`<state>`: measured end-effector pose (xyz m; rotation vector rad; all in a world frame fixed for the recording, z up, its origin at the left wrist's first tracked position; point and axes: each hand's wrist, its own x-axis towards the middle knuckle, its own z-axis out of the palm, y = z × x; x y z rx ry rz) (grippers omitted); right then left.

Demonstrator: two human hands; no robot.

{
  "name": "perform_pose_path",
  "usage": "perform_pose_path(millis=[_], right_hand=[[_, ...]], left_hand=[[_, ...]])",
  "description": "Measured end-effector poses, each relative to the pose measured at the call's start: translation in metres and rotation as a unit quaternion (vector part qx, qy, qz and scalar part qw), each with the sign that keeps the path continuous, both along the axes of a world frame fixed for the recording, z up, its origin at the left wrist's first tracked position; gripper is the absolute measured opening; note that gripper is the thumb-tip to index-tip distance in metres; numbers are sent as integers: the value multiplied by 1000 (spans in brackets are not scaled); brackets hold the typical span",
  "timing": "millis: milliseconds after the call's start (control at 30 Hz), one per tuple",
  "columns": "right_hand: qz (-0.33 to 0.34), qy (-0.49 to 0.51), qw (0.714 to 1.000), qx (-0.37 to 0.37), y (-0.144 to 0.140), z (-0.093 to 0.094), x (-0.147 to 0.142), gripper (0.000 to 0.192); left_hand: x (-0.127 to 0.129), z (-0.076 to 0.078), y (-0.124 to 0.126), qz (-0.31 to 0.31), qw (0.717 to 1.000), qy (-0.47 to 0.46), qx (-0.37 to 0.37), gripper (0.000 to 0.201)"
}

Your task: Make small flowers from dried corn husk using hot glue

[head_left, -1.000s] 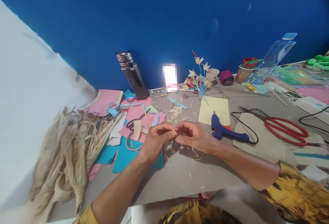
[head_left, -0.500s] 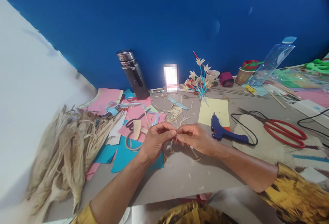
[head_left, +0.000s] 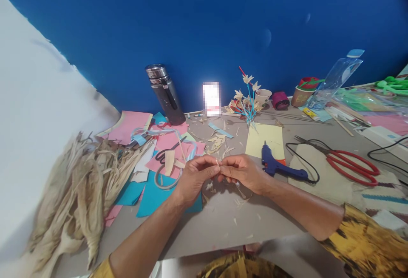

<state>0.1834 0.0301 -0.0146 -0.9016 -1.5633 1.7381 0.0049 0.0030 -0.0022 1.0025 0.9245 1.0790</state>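
Husk strip [head_left: 218, 163] pinched between fingertips of left hand [head_left: 194, 177] and right hand [head_left: 242, 171], above table [head_left: 223, 222]; blue glue gun [head_left: 276, 165] just right.

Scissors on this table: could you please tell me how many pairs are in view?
2 for certain: red-handled scissors lying right of the blue glue gun, and black-handled scissors on the pink paper, left of the hands. More may be hidden under scraps.
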Motion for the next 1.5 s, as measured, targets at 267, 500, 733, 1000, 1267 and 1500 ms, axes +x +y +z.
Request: perform_pose_path(millis=[267,500,733,1000,1267,1500], right_hand=[[-3,7,999,36,-3,3,-2,18],[-13,-27,997,69,-1,1,-2,30],[-3,-31,998,57,-1,1,-3,37],[-10,-43,997,69,-2,-5,-4,15],[-92,-91,982,139,-3,-7,-5,15],[-116,-78,980,140,-4,-4,-7,14]], left_hand=[[1,1,1,33,999,9,-1,23],[0,-3,1,18,1000,16,-9,20],[4,-7,-2,28,999,14,-20,25],[5,-4,-1,55,997,61,1,24],[5,-6,-1,94,974,201,53,20],[8,-2,-8,125,923,339,132,18]])
